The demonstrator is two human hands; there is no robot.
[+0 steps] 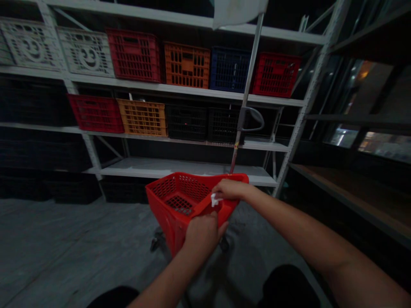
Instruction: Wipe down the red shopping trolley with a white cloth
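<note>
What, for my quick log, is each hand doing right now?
Left hand: closed on the red plastic mesh basket.
Right hand: curled at a small white plastic tag on the basket; whether it grips the tag cannot be told.

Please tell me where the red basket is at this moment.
In the head view, the red basket is low in the centre, with the person's left hand and right hand on its rim, in front of the lowest white shelf.

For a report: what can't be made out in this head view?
Small white thing under the right hand: fingers hide most of it.
Red basket's near edge: left hand covers it.
Basket wheels: shadowed, partly behind the basket.
Bottom-shelf crates: too dark.
White sheet overhead: cut off by the top edge.
</note>
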